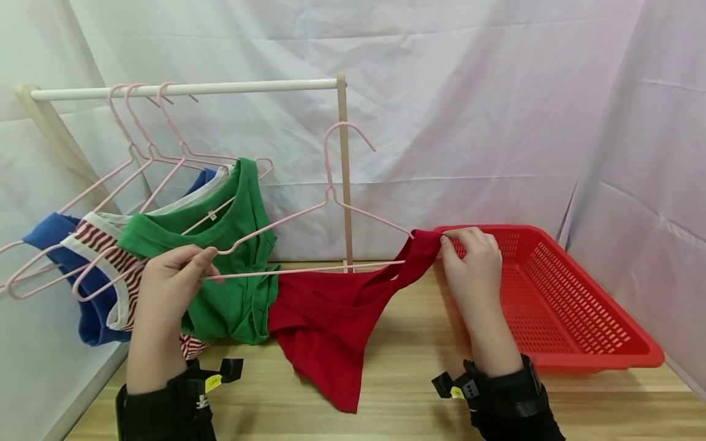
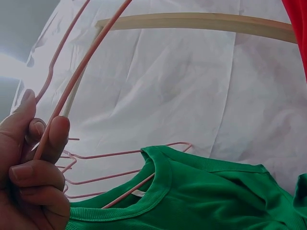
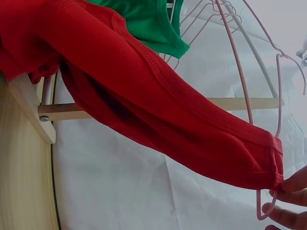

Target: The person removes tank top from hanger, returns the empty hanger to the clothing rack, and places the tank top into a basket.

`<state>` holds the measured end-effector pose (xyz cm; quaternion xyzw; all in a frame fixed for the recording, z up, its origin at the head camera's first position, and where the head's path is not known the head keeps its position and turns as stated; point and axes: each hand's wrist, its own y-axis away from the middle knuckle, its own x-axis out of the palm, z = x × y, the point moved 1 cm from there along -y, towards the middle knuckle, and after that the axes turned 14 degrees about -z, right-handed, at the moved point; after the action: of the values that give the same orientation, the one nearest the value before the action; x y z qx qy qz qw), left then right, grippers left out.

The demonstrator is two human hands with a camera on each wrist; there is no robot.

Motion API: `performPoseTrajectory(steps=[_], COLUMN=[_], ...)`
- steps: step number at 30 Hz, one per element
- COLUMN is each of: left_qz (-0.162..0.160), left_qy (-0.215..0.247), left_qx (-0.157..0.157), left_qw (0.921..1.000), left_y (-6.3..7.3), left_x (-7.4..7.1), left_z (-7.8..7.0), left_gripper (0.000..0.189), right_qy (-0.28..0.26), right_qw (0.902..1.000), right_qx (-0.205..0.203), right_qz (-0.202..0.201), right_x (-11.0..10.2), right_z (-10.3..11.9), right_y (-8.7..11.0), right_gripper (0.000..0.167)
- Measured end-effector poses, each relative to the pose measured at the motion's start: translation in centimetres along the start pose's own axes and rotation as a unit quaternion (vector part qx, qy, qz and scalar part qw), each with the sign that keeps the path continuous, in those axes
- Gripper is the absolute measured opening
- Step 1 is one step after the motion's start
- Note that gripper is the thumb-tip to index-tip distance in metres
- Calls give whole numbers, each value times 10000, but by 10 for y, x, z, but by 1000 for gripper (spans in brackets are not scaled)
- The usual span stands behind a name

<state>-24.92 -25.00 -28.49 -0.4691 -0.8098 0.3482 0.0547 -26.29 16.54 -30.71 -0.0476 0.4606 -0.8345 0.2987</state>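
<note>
A pink hanger (image 1: 298, 215) is held up in front of the rack, its hook pointing up. My left hand (image 1: 175, 275) grips its left end, fingers curled round the wire in the left wrist view. A red sleeveless top (image 1: 336, 318) hangs from the hanger's right end by one shoulder strap (image 3: 230, 153); the rest droops toward the table. My right hand (image 1: 475, 269) pinches that strap's edge between thumb and finger, and the hanger's tip pokes out below the strap in the right wrist view. Beside the left hand hangs a green sleeveless top (image 1: 231, 226), partly behind the red one.
A white rail (image 1: 220, 88) on wooden posts carries several pink hangers, with the green top, a red-striped top (image 1: 99, 236) and a blue top (image 1: 46, 236). A red plastic basket (image 1: 601, 300) stands at right on the wooden table (image 1: 408, 380). White cloth (image 1: 469, 122) hangs behind.
</note>
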Motion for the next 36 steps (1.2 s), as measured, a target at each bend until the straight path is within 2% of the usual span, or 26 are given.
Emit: performPoseTrajectory(steps=[5,13,20,27,36], left_qz=[56,21,-246,-331,-490], left_qy=[53,-183,53,30,-211], left_qx=[111,-55,-183,-536,-450], left_qw=[9999,9998,9995,9980,9976], left_y=[0,5,5,5,4], left_x=[1,-2,-5,-11,-14], left_z=[-1,1,-4,-6,-6], left_gripper=[32,36,41,44,42], right_qy=[240,588,729,906,1220], right_qw=[9991,9940,9916,9824,9692], right_qx=[227,452,450,768,898], right_qz=[248,807,970,1439,1940], right_x=[-1,1,5,8,8], right_z=[0,-2,-6,-9,-14], right_y=[0,0,-2,-1,-2], right_gripper=[18,22,22,24,27])
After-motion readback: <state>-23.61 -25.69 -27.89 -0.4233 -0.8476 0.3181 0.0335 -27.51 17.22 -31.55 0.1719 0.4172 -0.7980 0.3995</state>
